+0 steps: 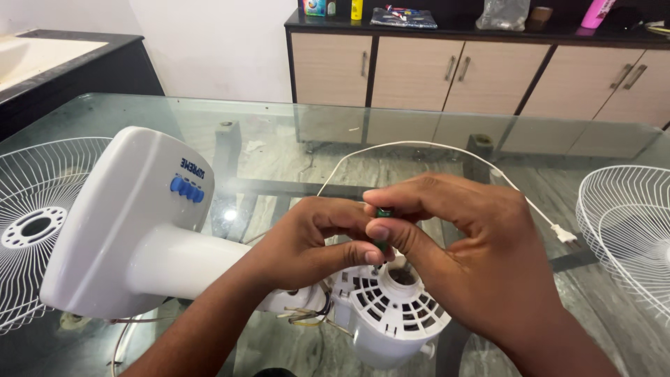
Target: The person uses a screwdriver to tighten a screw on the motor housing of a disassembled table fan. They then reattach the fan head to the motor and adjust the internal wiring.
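A white table fan lies on its side on the glass table [293, 139], its base [132, 209] with blue buttons at the left. Its vented motor housing [391, 314] sits near the front, with loose wires [307, 315] showing at the neck joint. My right hand [460, 244] pinches a small green-handled screwdriver [383, 227] upright over the housing. My left hand [307, 241] closes in beside it, fingertips touching the tool's lower part and the top of the housing. The tool's tip is hidden by my fingers.
A white wire fan guard [35, 223] lies at the left edge, another guard [628, 223] at the right. The white power cord [419, 145] arcs across the table to its plug [564, 234]. Beige cabinets [488, 70] with clutter stand behind.
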